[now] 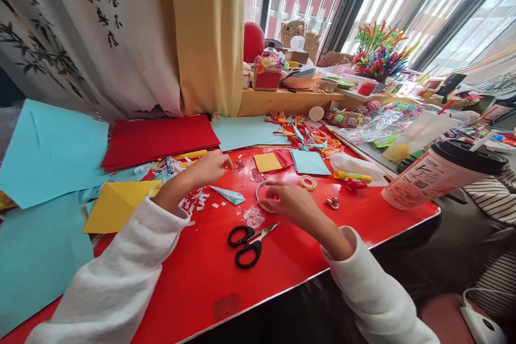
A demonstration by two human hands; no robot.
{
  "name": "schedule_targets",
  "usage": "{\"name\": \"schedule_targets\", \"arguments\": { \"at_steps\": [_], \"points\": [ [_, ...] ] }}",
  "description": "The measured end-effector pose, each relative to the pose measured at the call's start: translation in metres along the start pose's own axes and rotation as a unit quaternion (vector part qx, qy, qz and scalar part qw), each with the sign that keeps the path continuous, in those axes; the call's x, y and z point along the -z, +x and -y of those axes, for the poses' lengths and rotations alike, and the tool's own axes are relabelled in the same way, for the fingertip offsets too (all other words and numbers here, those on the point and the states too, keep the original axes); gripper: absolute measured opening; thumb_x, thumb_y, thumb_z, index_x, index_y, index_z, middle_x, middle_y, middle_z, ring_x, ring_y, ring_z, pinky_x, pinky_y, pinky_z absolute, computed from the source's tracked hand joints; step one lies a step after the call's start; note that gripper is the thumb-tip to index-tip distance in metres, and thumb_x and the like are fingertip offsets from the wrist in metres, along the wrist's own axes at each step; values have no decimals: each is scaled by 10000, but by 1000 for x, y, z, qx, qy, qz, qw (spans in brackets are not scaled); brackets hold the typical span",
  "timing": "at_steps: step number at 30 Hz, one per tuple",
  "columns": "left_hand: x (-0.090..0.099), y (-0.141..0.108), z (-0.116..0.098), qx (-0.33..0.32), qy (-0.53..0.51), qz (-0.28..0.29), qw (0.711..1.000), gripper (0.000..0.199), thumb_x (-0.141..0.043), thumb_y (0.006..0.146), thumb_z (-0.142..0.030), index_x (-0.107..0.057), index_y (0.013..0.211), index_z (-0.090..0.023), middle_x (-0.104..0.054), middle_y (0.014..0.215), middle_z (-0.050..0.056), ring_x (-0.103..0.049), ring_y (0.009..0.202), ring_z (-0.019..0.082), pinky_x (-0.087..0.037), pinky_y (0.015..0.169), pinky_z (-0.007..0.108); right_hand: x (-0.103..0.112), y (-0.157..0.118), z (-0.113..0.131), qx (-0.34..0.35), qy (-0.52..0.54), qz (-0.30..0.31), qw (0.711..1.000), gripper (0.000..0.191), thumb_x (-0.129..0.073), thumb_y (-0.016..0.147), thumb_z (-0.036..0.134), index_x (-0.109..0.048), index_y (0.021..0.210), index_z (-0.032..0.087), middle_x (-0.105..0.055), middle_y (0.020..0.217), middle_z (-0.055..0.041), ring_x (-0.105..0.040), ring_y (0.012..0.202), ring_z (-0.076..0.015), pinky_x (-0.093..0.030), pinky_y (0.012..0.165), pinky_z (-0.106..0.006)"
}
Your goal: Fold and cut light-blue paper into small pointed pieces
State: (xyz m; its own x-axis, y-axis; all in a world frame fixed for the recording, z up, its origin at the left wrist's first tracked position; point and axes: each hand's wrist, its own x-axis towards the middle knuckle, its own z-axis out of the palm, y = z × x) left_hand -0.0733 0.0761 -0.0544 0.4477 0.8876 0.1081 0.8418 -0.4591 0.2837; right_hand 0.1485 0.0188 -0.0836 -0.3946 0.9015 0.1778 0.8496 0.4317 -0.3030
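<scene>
A: Scissors point(258, 235): nearest item on the tabletop point(193, 285). Ring point(257, 193) position?
B: Just beyond the scissors. Right hand point(289, 201): grip closed on the ring's rim.
A: Left hand point(209, 168)?
B: Beyond and left of the scissors, fingers bent; grip opening and contents cannot be determined.
A: Outward?
B: Blue paper cone point(229, 194) beyond the scissors' handles; blue paper square point(310, 163) farther beyond.
</scene>
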Motion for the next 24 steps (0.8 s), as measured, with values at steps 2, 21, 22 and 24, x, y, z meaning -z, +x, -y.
{"name": "schedule_targets", "arguments": {
  "at_steps": [2,21,22,24],
  "points": [
    [-4,0,-12,-14,-23,3,1000,248,-392,750,-167,-617,853,-180,-586,927,69,-548,899,186,-426,803,305,-5,-6,-5,9,-7,10,1000,184,-583,738,355,-606,720,173,-630,851,-88,-582,792,-210,-384,593,-270],
    [-26,-5,-70,-156,-218,-143,953,62,-472,823,-215,-494,869,-180,-567,888,20,-527,837,138,-417,752,277,-6,-6,-8,9,484,-145,863,141,-515,811,320,-486,837,185,-549,729,-1,-559,653,-111,-449,649,-266],
    [-25,-5,-70,-158,-220,-144,952,54,-478,819,-213,-491,859,-178,-560,881,19,-520,836,138,-414,753,277,-6,-6,-8,7,485,-150,861,140,-524,806,316,-481,839,186,-554,733,0,-562,653,-110,-448,650,-265],
    [-24,-5,-70,-159,-225,-143,951,46,-486,813,-211,-491,842,-175,-543,878,21,-508,839,138,-410,762,279,-6,-5,-8,1,481,-162,862,149,-535,801,308,-467,872,195,-563,707,11,-564,645,-109,-443,644,-262]
  ]
}}
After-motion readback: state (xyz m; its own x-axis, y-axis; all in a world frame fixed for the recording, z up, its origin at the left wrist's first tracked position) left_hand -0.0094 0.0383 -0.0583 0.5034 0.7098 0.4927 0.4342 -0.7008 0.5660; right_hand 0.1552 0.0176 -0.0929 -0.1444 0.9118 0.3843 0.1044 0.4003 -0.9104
